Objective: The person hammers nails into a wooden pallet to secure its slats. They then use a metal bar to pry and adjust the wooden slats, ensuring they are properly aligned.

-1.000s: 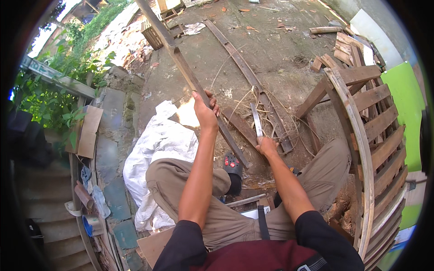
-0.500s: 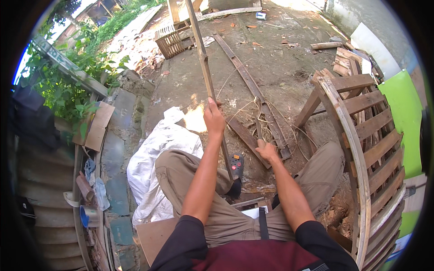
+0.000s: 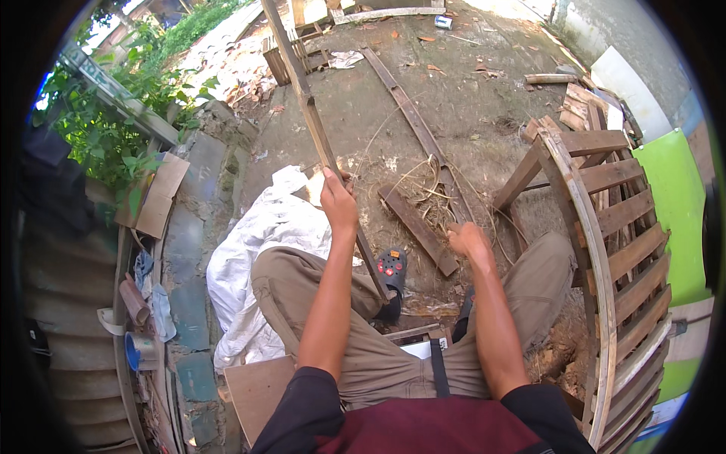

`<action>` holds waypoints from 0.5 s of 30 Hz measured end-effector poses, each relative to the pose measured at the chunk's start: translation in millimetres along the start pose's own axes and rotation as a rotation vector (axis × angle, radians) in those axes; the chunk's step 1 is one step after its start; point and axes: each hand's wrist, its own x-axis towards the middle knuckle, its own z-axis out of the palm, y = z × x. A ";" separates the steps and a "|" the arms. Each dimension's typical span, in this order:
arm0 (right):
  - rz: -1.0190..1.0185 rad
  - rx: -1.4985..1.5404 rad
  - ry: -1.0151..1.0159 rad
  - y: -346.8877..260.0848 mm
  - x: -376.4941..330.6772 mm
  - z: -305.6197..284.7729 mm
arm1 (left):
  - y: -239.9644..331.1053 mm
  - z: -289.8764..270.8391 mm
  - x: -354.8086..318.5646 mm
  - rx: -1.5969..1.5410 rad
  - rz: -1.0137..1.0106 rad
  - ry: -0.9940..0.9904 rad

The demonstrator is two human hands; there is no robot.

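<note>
My left hand (image 3: 339,203) is closed around a long, narrow wooden batten (image 3: 302,98), which slants from the top of the view down to beside my shoe (image 3: 392,266). My right hand (image 3: 470,243), its fingers curled, hovers near the inner side of my right knee. What it holds, if anything, I cannot make out. Just left of it a short brown board (image 3: 418,229) lies on the ground. Tangled dry fibres or cord (image 3: 432,193) spread beyond that board, over the near part of a long dark plank (image 3: 412,117).
At my right stands a slatted wooden frame (image 3: 601,257), with green sheeting (image 3: 669,197) behind it. A white sack (image 3: 242,265) lies by my left knee, next to a low block wall (image 3: 198,250). Farther off are a slatted crate (image 3: 276,64) and a can (image 3: 443,23).
The batten's upper end has swung left along with my left hand. My right hand has moved slightly right; the slim stick-like handle seen in it before no longer shows clearly.
</note>
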 end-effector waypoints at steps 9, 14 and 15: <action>-0.112 -0.450 -0.161 -27.0 5.9 -23.8 | -29.0 -13.8 6.6 0.241 0.096 0.098; -0.288 -0.763 -0.148 -86.6 73.2 -55.4 | -18.2 0.8 -0.7 0.250 0.029 0.029; -0.330 -0.715 -0.070 -97.0 77.6 -57.1 | -21.4 -2.9 1.3 0.242 0.060 0.048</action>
